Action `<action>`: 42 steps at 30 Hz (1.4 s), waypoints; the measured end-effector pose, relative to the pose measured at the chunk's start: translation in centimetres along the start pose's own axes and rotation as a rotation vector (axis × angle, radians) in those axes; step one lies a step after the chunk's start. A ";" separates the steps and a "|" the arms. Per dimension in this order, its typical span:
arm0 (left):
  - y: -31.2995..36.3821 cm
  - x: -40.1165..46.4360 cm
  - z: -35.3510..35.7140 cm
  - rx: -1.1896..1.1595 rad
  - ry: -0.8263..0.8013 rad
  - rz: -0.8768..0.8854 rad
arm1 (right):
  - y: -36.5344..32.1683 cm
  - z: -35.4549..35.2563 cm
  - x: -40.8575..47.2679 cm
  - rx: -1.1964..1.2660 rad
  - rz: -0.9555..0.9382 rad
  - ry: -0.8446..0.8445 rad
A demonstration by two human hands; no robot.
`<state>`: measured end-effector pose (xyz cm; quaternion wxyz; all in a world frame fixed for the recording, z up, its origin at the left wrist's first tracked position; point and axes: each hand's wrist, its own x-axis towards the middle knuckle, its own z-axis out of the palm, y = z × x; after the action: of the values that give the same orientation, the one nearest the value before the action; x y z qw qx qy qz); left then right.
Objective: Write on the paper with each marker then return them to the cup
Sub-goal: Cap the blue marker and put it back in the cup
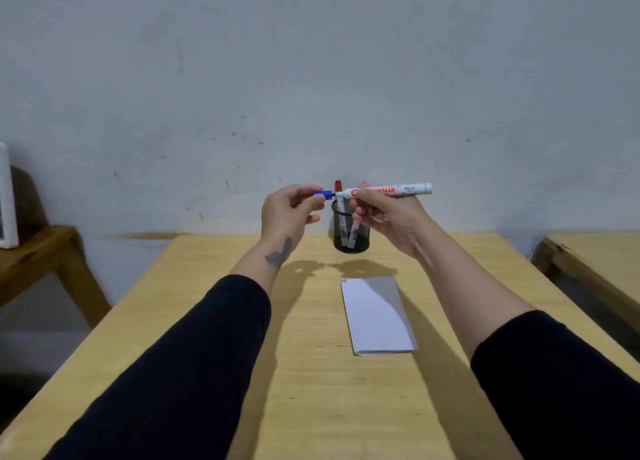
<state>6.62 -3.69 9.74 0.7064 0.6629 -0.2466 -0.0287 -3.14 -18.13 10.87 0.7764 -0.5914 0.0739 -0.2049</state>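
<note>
Operator: Status, nearest item first?

Technician: White paper (377, 316) lies flat on the wooden table (214, 373), small marks at its far corner. Above, left hand (289, 210) pinches the blue cap (322, 194); right hand (388, 217) grips the white marker (391, 190), tip just clear of the cap. Mesh cup (351, 231) beyond holds a red-capped marker (338, 186).

Operator: Risk?

Technician: Misaligned cap and tip; ink may mark the fingers.

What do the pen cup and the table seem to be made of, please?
The cup looks like black metal wire mesh, matte: the marker barrels inside show through its perforated wall. The table appears to be light wood or plywood with a smooth, low-sheen finish; faint grain lines run across its top. Whether it is solid or veneered cannot be told.
</note>
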 end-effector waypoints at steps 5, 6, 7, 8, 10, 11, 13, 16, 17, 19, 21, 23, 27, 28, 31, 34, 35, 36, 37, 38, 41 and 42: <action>0.7 -1.0 0.0 0.056 -0.116 0.003 | -0.2 -0.1 -1.0 -0.001 0.026 -0.078; 0.8 -1.2 -0.1 0.074 -0.139 0.002 | -0.2 -0.3 -1.2 0.001 0.041 -0.087; 0.8 -1.4 -0.1 0.096 -0.160 0.003 | -0.1 -0.4 -1.2 0.004 0.051 -0.092; 0.7 -1.6 -0.1 0.117 -0.174 0.003 | 0.1 -0.5 -1.3 0.018 0.056 -0.091; 0.6 -1.9 0.0 0.123 -0.181 0.001 | 0.5 -0.5 -1.5 0.081 0.053 -0.070; 0.5 -2.0 0.1 0.115 -0.172 0.004 | 0.8 -0.4 -1.5 0.116 0.047 -0.053; 0.3 -2.0 0.2 0.125 -0.144 0.014 | 1.4 -0.2 -1.4 0.158 0.026 -0.016; -0.1 -1.9 0.3 0.157 -0.109 0.020 | 2.2 -0.2 -1.2 0.165 0.007 0.000; -0.3 -1.9 0.3 0.167 -0.103 0.020 | 2.4 -0.2 -1.1 0.156 0.003 0.005; -0.7 -1.9 0.4 0.192 -0.094 0.021 | 2.8 -0.3 -1.0 0.127 -0.006 0.020; -1.1 -2.1 0.6 0.197 -0.074 0.024 | 3.2 -0.2 -0.9 0.121 0.000 0.041; -1.4 -2.2 0.8 0.197 -0.048 0.027 | 3.5 -0.1 -0.7 0.132 0.017 0.051; -1.3 -1.5 0.1 0.222 0.030 0.023 | 3.7 -0.4 0.1 0.012 0.012 0.207; -1.3 -1.3 -0.3 0.248 0.049 0.026 | 3.5 -0.6 0.2 -0.100 -0.007 0.287; -1.3 -0.6 -1.0 0.374 0.052 0.047 | 3.3 -1.0 0.4 -0.724 -0.128 0.425; -1.1 0.0 -0.2 0.459 -0.011 0.069 | 3.7 -0.3 0.9 -1.171 -0.274 0.321; -1.0 0.1 0.3 0.466 -0.030 0.085 | 3.9 0.0 1.1 -1.202 -0.300 0.292; -0.8 0.3 0.8 0.457 -0.040 0.107 | 4.0 0.1 1.4 -1.196 -0.313 0.289; -0.7 0.6 1.2 0.437 -0.040 0.130 | 4.1 0.1 1.7 -1.166 -0.317 0.301; -0.6 0.8 1.5 0.410 -0.036 0.145 | 3.9 0.0 2.1 -1.111 -0.314 0.318; -1.7 1.9 2.6 0.364 -0.016 0.074 | 3.0 -0.5 3.9 -0.903 -0.320 0.374; -2.6 2.3 3.1 0.374 -0.016 0.027 | 2.6 -0.6 4.7 -0.866 -0.335 0.395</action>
<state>8.20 -7.66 7.95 0.5693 0.7789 -0.2620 0.0217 1.48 -19.99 8.85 0.3875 -0.8129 0.2020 -0.3852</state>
